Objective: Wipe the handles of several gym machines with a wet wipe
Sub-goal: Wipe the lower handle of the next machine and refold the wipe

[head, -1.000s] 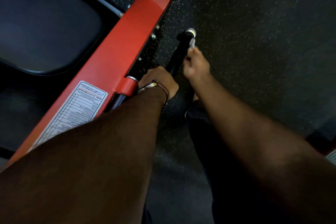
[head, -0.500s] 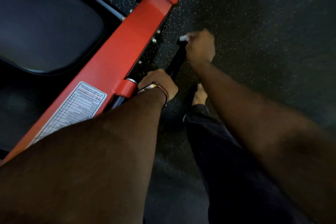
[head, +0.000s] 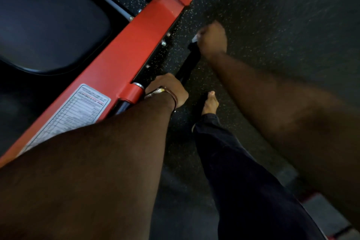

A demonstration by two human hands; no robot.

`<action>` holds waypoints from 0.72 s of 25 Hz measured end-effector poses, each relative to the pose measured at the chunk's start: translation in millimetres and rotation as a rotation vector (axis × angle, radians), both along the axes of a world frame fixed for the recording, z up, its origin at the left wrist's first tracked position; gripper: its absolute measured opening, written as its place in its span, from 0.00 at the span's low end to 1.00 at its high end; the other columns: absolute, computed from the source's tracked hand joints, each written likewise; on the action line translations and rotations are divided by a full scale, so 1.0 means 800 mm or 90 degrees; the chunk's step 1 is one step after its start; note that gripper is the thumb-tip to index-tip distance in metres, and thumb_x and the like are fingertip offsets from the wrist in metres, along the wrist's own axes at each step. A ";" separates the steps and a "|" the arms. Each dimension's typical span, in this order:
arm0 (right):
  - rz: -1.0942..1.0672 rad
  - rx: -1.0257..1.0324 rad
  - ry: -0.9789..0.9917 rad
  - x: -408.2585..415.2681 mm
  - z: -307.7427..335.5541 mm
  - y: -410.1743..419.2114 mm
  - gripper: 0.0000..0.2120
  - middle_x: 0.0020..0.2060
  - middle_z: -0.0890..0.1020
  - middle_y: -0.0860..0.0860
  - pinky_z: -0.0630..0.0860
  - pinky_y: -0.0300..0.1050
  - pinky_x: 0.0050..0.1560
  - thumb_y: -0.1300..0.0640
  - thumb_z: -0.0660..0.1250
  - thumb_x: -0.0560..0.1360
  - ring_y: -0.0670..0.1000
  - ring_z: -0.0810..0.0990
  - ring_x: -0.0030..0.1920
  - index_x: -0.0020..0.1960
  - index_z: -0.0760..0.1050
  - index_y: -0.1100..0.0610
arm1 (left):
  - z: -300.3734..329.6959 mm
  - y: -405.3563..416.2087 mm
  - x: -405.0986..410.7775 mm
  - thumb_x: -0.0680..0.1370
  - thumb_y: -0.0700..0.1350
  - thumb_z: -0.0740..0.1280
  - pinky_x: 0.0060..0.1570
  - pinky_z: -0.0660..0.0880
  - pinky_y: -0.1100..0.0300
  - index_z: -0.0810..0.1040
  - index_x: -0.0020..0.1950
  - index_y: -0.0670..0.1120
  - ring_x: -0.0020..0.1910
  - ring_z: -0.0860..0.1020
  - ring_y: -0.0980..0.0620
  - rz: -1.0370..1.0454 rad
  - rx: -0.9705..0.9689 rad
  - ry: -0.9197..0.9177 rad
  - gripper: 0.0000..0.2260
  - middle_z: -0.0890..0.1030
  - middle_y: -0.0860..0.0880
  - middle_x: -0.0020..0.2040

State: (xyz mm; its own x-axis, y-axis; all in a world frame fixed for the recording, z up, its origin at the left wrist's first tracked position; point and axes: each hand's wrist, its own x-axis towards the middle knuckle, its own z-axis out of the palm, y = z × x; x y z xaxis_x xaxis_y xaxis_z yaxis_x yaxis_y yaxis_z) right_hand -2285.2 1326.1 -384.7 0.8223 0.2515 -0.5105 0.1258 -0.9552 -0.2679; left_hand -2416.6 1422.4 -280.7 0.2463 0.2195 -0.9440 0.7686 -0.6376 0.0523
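- Black handle [head: 188,64] sticks out from the red frame arm [head: 136,41], over speckled rubber floor [head: 282,15].
- Left hand [head: 169,91] curled round handle's near end, beside the red collar [head: 132,91].
- Right hand [head: 213,38] curled over far tip, clutching what looks like the wet wipe [head: 195,38]; mostly hidden.
- Open floor right of handle.

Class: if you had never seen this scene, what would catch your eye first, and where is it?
The bright red machine frame runs diagonally from lower left to top centre, carrying a white label. Right of it, the left hand holds the black handle, while the right hand presses a white wipe round its far end.
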 end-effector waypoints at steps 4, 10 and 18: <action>0.112 -0.076 0.104 0.018 -0.015 0.014 0.16 0.60 0.79 0.63 0.72 0.52 0.62 0.58 0.59 0.80 0.62 0.76 0.62 0.62 0.78 0.65 | 0.000 0.002 -0.002 0.73 0.51 0.68 0.59 0.78 0.48 0.76 0.67 0.42 0.61 0.79 0.38 0.001 -0.008 -0.009 0.24 0.78 0.39 0.66; 0.005 -0.007 0.128 0.008 0.002 -0.002 0.11 0.50 0.83 0.49 0.76 0.43 0.56 0.58 0.63 0.78 0.49 0.82 0.52 0.53 0.83 0.54 | -0.002 0.004 0.000 0.73 0.50 0.69 0.58 0.78 0.48 0.76 0.66 0.42 0.60 0.79 0.37 0.008 -0.012 -0.008 0.23 0.79 0.39 0.64; -0.818 0.253 0.342 -0.003 0.005 0.003 0.06 0.42 0.81 0.59 0.79 0.43 0.27 0.68 0.58 0.80 0.53 0.80 0.37 0.51 0.74 0.67 | -0.006 0.004 -0.001 0.73 0.49 0.69 0.59 0.78 0.48 0.76 0.67 0.44 0.61 0.79 0.38 0.013 -0.020 -0.013 0.23 0.78 0.40 0.65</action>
